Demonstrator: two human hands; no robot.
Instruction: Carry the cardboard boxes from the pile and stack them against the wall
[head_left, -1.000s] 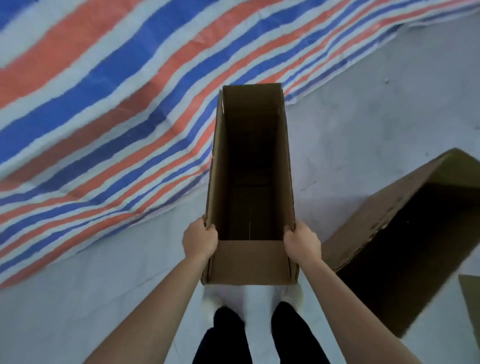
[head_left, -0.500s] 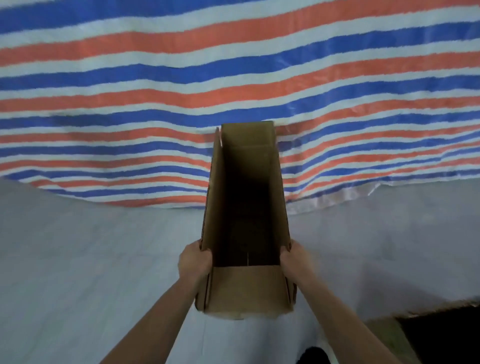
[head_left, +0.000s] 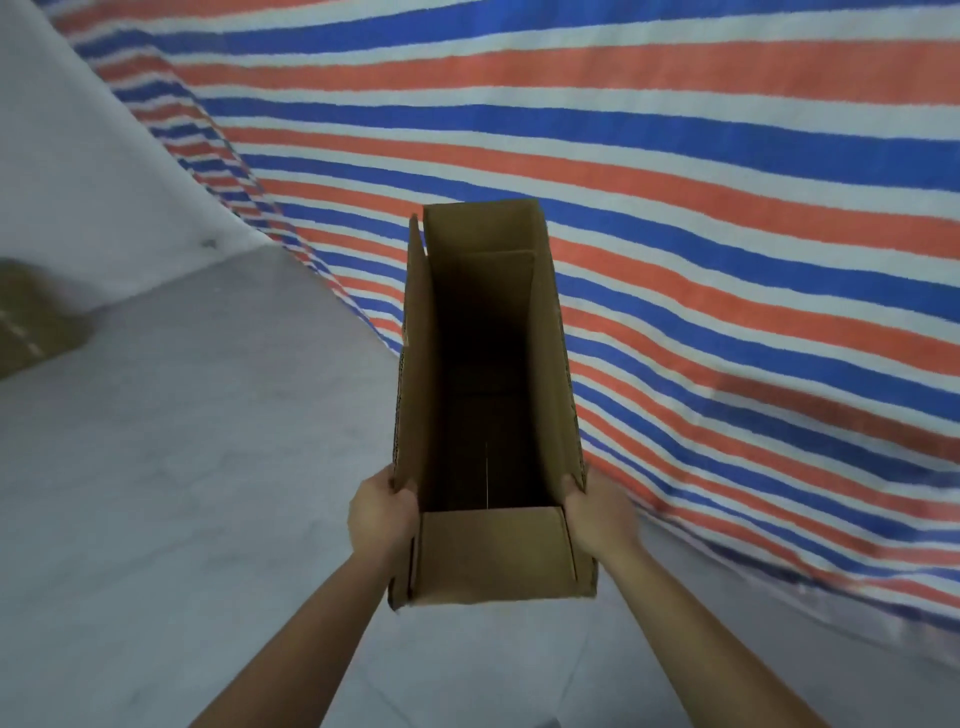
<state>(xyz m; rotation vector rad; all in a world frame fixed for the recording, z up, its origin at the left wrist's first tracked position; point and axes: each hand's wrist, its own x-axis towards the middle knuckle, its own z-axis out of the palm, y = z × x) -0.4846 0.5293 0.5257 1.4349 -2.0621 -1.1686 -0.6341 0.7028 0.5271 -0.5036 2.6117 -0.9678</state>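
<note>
I carry a long, narrow brown cardboard box, open on top and dark inside, held out in front of me above the grey floor. My left hand grips its left wall near the near end. My right hand grips the right wall opposite. The box's far end points toward the striped tarp. Another brown cardboard box stands at the far left, against the pale wall, blurred and cut by the frame edge.
A red, white and blue striped tarp hangs across the top and right and reaches down onto the floor. Grey floor stretches to the left and below me.
The view has swung left: the tarp now slants to the right, and the wall and a box at far left have come into view. Both hands keep the same hold on the box.
</note>
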